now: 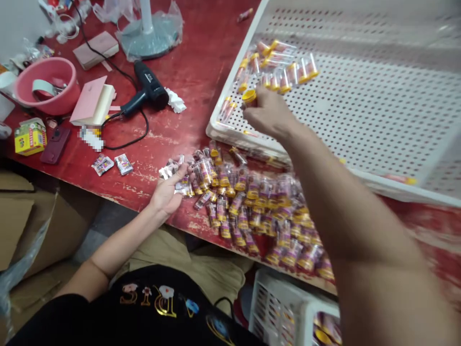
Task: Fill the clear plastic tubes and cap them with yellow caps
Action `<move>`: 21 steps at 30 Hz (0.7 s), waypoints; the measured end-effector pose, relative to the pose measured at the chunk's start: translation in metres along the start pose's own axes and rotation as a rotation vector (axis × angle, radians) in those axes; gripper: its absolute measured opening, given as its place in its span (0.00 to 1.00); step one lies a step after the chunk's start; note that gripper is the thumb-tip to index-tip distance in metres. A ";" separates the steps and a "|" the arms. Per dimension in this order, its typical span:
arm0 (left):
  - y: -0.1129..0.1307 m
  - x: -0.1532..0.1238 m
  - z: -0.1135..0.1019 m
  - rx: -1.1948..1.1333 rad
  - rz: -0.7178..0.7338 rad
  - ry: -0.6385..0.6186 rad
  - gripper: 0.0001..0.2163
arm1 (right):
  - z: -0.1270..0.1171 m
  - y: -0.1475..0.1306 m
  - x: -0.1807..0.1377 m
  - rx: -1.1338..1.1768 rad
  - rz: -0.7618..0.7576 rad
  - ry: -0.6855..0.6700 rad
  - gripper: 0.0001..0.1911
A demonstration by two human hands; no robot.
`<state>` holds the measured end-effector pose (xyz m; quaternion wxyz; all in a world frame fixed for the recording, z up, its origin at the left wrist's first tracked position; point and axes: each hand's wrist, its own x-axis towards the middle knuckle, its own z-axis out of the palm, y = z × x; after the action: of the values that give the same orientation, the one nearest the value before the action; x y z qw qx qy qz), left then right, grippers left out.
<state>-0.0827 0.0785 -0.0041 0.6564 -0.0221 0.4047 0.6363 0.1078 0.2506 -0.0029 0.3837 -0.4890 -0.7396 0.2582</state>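
My left hand (pixel 167 194) is by the near table edge, palm turned up, with its thumb over some small shiny sachets (pixel 168 170); how many is hidden. Just right of it lies a heap of clear plastic tubes (pixel 254 190) with yellow caps and purple print. Over the left part of the white perforated tray (pixel 345 120), my right hand (pixel 270 111) is closed round a tube whose yellow cap (pixel 249 97) faces up. Further yellow-capped tubes (pixel 284 77) lie in the tray beyond that hand, grouped near its left wall.
Two printed packets (pixel 123 164) lie on the red table (pixel 194 62) to the left. Behind them are a hair dryer (pixel 149 91) with its cord, a pink notebook (pixel 91 102) and a pink basin (pixel 46 86). A white crate (pixel 281 302) stands below the table edge.
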 end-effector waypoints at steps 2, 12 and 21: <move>-0.004 -0.002 0.005 -0.046 -0.046 -0.022 0.16 | 0.003 -0.038 -0.059 0.163 0.120 -0.213 0.15; -0.029 -0.045 0.003 0.060 0.064 -0.054 0.11 | 0.055 -0.095 -0.191 0.539 0.262 0.110 0.13; -0.043 -0.059 -0.025 0.233 0.080 -0.108 0.20 | 0.030 -0.090 -0.211 0.368 0.216 0.182 0.06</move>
<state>-0.0505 0.0086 -0.0088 0.6497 0.1047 0.4403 0.6108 0.0834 0.0211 -0.0181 0.5017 -0.5084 -0.5857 0.3832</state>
